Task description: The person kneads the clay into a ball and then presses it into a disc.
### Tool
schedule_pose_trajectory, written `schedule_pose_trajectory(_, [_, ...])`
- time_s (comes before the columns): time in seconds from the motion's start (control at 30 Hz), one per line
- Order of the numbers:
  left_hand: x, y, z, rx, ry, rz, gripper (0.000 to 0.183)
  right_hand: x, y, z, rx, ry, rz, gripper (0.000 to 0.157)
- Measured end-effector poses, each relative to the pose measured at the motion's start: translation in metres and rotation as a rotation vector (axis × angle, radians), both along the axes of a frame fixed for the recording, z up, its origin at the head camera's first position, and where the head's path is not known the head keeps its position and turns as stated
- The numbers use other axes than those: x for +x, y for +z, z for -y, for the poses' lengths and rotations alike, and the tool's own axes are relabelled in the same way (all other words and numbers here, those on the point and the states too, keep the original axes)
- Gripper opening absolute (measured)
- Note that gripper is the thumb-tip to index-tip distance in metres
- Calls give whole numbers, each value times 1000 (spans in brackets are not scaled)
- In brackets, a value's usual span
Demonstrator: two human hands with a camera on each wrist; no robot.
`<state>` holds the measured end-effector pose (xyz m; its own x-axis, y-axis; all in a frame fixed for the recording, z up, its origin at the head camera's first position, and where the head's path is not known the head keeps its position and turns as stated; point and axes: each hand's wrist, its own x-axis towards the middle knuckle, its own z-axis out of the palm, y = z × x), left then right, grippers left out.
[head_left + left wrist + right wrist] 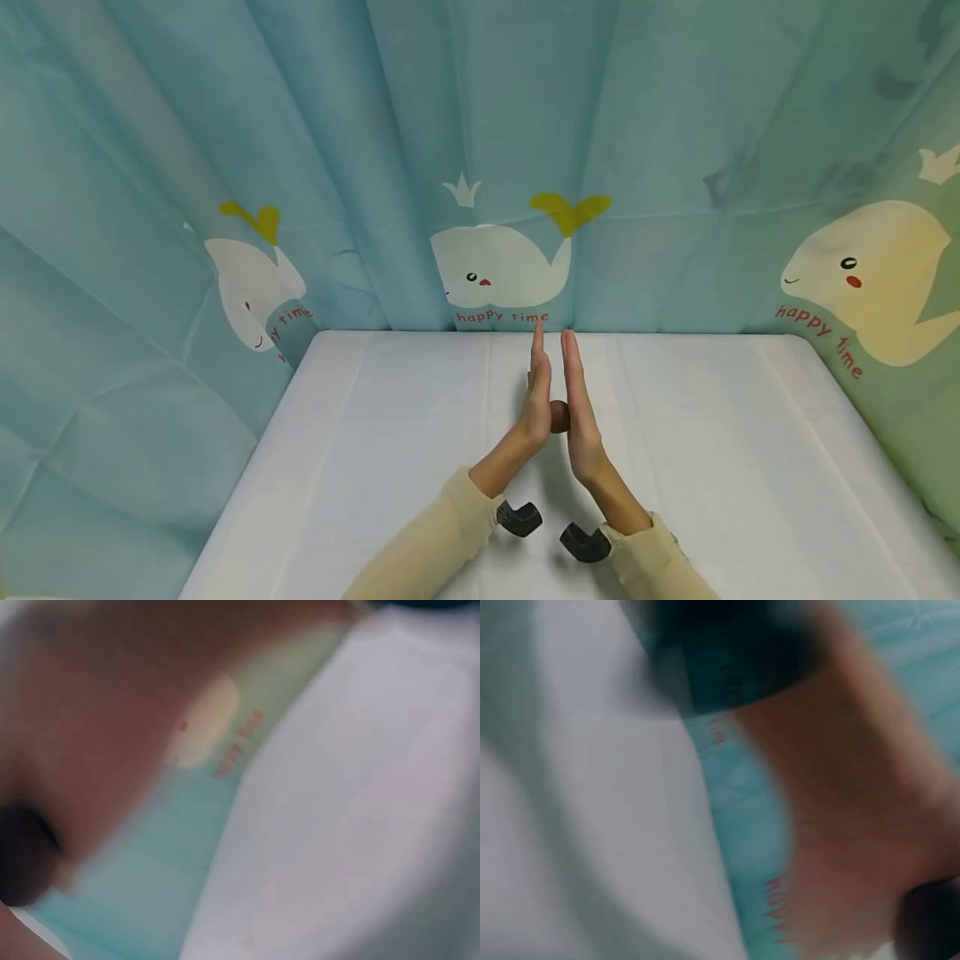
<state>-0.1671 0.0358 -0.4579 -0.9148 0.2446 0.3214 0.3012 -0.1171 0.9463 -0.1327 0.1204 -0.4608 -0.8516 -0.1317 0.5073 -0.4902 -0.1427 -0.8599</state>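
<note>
Between my two upright palms sits a small dark brown ball (559, 416), pressed from both sides near the heels of the hands. My left hand (537, 392) has its fingers straight, pointing away from me. Facing it, my right hand (581, 408) is also flat with straight fingers. A narrow gap shows between the fingertips. Both hands appear above the white table. In the left wrist view the ball (22, 855) is a dark blurred shape at the left edge; in the right wrist view the ball (930, 919) shows at the lower right.
A white-covered table (390, 433) spreads under the arms. Blue-green curtains (337, 167) with printed whales hang along its back and sides. Black wrist-worn devices (587, 543) jut inward from beige sleeves (438, 537), close to each other.
</note>
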Motion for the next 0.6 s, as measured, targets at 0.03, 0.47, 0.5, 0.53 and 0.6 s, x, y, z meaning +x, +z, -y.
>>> schedule_pose_trajectory(0.03, [1,-2,-1,-7,-7,17,61,-1,5,-1,19,-13,-13,57])
schedule_pose_trajectory(0.47, [21,13,-1,140,-125,-67,61,-23,-8,-18,86,-58,64,54])
schedule_pose_trajectory(0.5, [19,15,0,139,-116,-66,61,-18,-10,-14,76,-48,61,55])
schedule_pose_trajectory(0.53, [15,14,1,132,-105,-70,61,-13,-11,-10,60,-35,50,55])
schedule_pose_trajectory(0.6, [7,12,2,98,-75,-77,62,-4,-9,-4,28,-21,12,56])
